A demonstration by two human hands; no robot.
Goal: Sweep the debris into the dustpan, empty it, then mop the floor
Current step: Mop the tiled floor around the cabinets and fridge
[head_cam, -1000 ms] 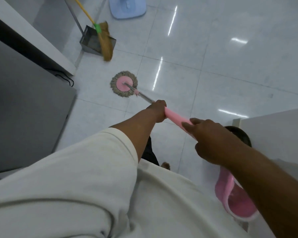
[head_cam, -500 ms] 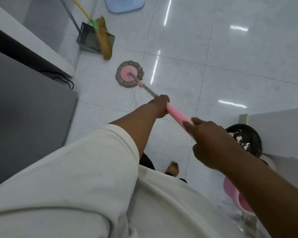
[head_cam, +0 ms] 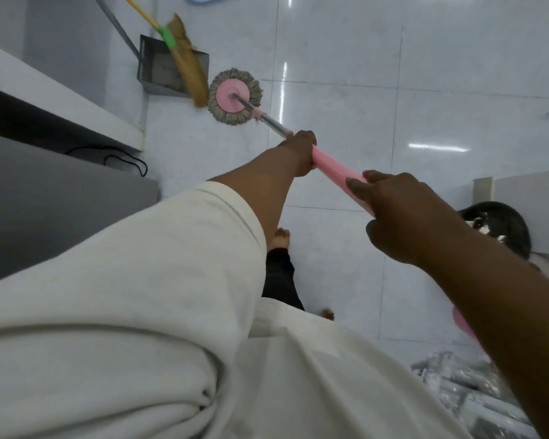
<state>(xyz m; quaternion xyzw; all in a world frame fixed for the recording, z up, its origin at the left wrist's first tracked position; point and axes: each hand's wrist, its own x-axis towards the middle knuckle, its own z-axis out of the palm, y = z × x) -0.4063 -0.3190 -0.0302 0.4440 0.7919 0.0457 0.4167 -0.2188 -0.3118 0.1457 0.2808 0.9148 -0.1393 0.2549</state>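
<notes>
A round mop head (head_cam: 234, 97) with grey strands and a pink disc lies flat on the white tiled floor (head_cam: 346, 68). Its metal shaft runs back to a pink handle (head_cam: 333, 167). My left hand (head_cam: 300, 152) is shut on the front of the pink handle. My right hand (head_cam: 400, 217) grips it further back. A grey metal dustpan (head_cam: 164, 72) stands by the wall, with a straw broom (head_cam: 187, 71) on a yellow stick leaning across it. The mop head sits just right of the broom's tip.
A dark bin (head_cam: 501, 226) with scraps stands at the right beside a white panel (head_cam: 526, 198). A pink bucket edge (head_cam: 463, 324) shows behind my right arm. A grey cabinet (head_cam: 45, 198) and a black cable (head_cam: 124, 160) are at the left. My bare feet (head_cam: 281, 237) are below.
The mop head has slid forward across the tiles, away from me and toward the broom and dustpan. Both hands kept their grip and pushed forward.
</notes>
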